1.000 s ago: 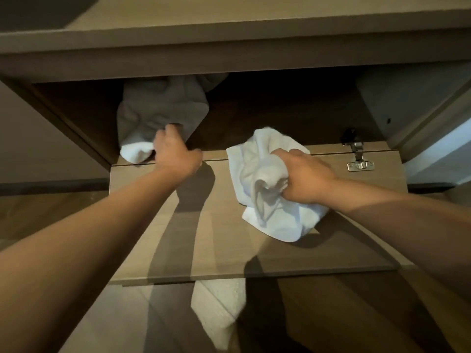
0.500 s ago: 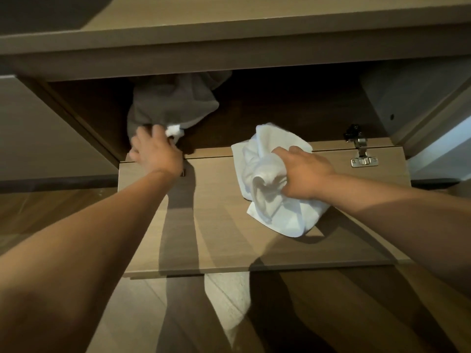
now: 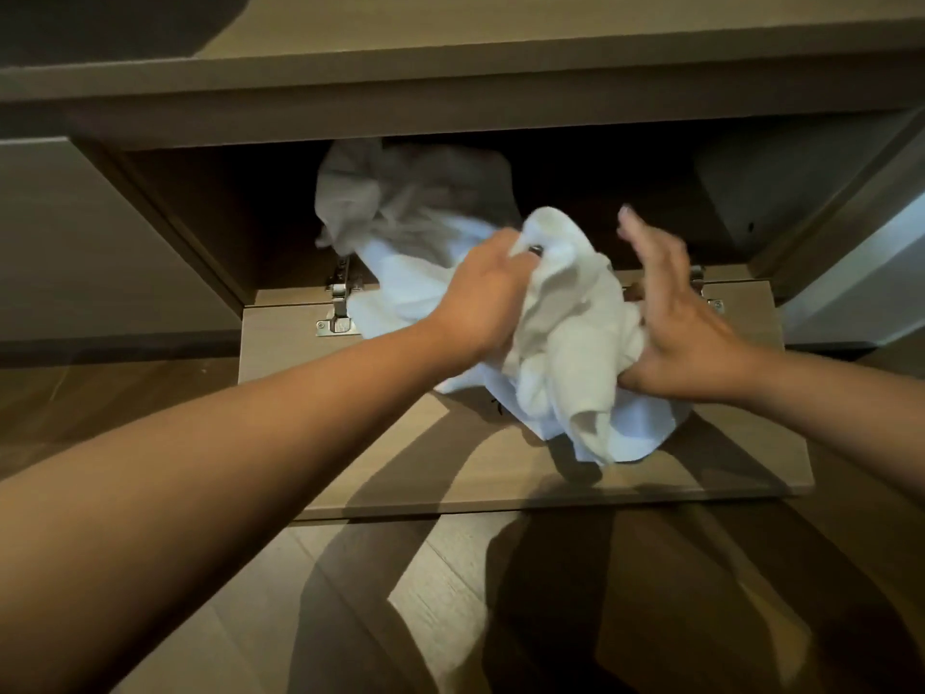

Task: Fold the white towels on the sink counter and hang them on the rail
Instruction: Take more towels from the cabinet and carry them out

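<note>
Wood-grain flooring [image 3: 150, 393] surrounds a low cabinet [image 3: 450, 107] whose door [image 3: 380, 458] has dropped flat, opening a dark compartment at 12 o'clock. A person's two bare arms reach in from 7 and 4 o'clock and meet over the flap. The left hand [image 3: 483, 298], fingers curled and knuckles up, grips a white towel [image 3: 400, 293] that trails from the shadowed cabinet mouth down over the hinge line and onto the door. Its upper part, towards 11 o'clock, hangs crumpled in the dim interior and reads grey. Just beside it, at 3 o'clock of the left hand, a second towel [image 3: 575, 353] is bunched in a cream-white heap on the door, touching the first so that the boundary between the two cannot be told for sure. The right hand [image 3: 675, 318] presses against that heap from the right, its thumb dug into the cloth at the lower edge while the fingers [image 3: 638, 237] stand straight and blurred, pointing to 12 o'clock. Metal hinges show at 9 o'clock [image 3: 340, 303] and 3 o'clock [image 3: 711, 303] of the towels. Long arm shadows fall across the door and floor towards 6 o'clock.
</note>
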`<state>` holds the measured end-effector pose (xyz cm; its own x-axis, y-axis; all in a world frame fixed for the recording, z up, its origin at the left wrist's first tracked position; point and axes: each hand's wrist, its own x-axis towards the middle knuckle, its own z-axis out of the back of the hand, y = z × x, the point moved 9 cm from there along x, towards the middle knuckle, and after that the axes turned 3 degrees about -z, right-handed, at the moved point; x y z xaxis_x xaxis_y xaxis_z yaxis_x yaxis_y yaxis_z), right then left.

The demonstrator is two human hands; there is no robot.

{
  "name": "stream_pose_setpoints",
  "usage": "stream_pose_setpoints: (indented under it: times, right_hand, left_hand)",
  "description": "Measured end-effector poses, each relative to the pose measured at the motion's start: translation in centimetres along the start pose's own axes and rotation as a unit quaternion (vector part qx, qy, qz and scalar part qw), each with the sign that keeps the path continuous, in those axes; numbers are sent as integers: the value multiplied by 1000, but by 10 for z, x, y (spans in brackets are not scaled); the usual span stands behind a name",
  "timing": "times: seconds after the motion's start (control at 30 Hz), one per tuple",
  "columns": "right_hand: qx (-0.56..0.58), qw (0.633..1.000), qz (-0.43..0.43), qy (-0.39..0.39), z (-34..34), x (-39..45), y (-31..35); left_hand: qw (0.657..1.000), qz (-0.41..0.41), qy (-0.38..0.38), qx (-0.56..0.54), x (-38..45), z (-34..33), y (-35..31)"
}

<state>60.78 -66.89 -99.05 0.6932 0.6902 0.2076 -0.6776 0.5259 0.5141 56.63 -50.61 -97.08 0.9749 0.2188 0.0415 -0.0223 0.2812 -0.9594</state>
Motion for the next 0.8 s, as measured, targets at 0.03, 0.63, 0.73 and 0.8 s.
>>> stream_pose_setpoints:
  times: [0.03, 0.63, 0.73, 0.8]
  right_hand:
    - [42, 999, -6, 5, 7, 2, 2]
    - [-290, 881, 210, 310, -29, -39, 102]
    - [-280, 885, 181, 324, -26, -31, 96]
    - [-275, 888, 177, 322, -25, -28, 94]
  left_hand:
    - [999, -34, 12, 3, -7, -9, -8]
    - [893, 128, -134, 410, 26, 113, 122]
    - [896, 175, -139, 385, 47, 116, 132]
    - [914, 227, -148, 301, 53, 113, 145]
